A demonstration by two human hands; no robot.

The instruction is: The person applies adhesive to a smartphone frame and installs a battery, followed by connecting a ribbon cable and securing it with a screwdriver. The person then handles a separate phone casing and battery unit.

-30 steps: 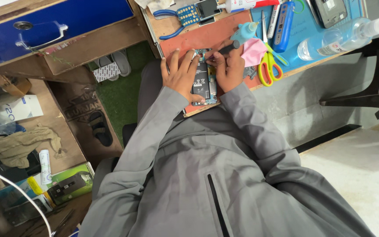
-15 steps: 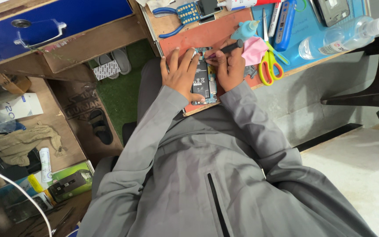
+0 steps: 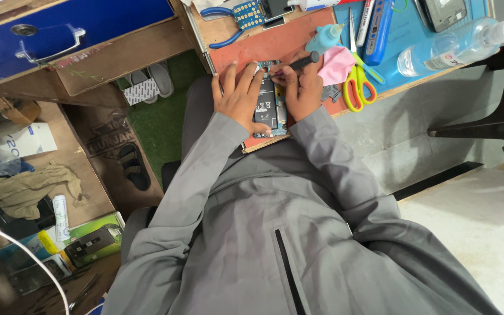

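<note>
An opened phone (image 3: 267,108) with its black battery showing lies on a reddish mat (image 3: 275,44) at the desk's near edge. My left hand (image 3: 237,93) rests flat on the phone's left side, fingers spread, pressing it down. My right hand (image 3: 301,87) is closed around a black screwdriver (image 3: 294,63), whose tip points at the phone's upper end. Grey sleeves cover both arms.
Yellow-handled scissors (image 3: 354,87), a pink cloth (image 3: 335,65), a small blue bottle (image 3: 322,39), a clear spray bottle (image 3: 447,49), blue-handled pliers (image 3: 220,26) and a blue mat (image 3: 403,38) with tools crowd the desk. A blue drawer (image 3: 59,29), sandals (image 3: 132,166) and boxes (image 3: 88,242) lie left.
The hands stay on the phone. My right hand has shifted slightly with the screwdriver. The camera view has barely moved.
</note>
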